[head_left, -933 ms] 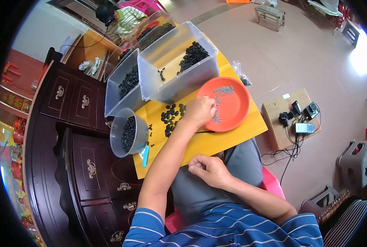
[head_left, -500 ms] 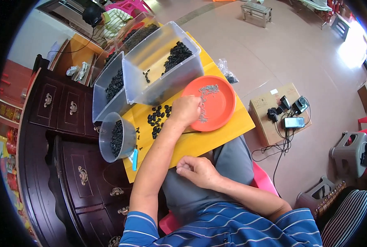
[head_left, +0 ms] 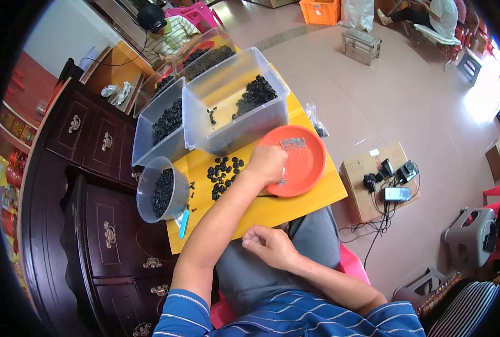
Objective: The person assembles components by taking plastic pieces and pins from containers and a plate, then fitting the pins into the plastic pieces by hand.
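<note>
Silvery metal pieces (head_left: pixel 293 143), small and loose, in the orange plate (head_left: pixel 309 168) on the yellow tabletop (head_left: pixel 324 194), most in a cluster toward the far rim, a few strays just beside the left hand (head_left: pixel 268 164). And right over the plate's left side with that hand, knuckles up, fingers bent down and close together; can't tell whether pinching a piece, with the tips out of sight. Right hand (head_left: pixel 271 247) above the lap, fingers loosely curled, contents impossible to make out. Looks like a pick-up, so a fine touch called for: best to single out a stray, take it between thumb and forefinger, lift straight up, and keep the wrist clear of the black parts (head_left: pixel 223 174) to the left. Worth steadying the plate with the right hand, too, against sliding. Now for the lettering: white label (head_left: pixel 374 152) on the cardboard box (head_left: pixel 355 167), faint printing nearby, too small to read; likewise nothing legible on the pale device (head_left: pixel 397 194) on top. No brand to make out.
</note>
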The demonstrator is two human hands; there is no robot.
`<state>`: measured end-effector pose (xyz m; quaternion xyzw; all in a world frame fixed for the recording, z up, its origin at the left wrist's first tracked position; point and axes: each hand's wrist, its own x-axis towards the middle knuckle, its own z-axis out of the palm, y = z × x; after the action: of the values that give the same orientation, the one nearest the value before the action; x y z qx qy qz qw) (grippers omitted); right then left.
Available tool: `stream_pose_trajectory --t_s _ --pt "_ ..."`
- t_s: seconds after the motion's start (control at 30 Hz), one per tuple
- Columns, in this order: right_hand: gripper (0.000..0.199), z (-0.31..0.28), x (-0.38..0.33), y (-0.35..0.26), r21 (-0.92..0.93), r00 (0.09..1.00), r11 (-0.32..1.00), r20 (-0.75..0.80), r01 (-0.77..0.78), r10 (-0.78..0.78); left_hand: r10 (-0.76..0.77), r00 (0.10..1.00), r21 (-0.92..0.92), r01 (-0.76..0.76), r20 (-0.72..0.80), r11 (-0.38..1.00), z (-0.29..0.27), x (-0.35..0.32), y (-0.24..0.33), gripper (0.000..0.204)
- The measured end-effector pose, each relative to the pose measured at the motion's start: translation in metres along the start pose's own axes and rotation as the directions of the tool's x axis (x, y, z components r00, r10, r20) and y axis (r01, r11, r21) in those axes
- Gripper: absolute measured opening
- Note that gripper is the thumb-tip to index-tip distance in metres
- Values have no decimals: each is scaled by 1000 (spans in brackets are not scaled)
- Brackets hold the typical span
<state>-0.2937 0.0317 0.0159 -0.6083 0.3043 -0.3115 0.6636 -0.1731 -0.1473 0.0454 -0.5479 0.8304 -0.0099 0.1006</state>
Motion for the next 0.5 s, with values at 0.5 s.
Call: stream_pose_trajectory --t_s 0.5 --pt "17 4 1 7 18 999 999 27 -38 38 -3 997 -70 -3 -79 998 5 3 -2 16"
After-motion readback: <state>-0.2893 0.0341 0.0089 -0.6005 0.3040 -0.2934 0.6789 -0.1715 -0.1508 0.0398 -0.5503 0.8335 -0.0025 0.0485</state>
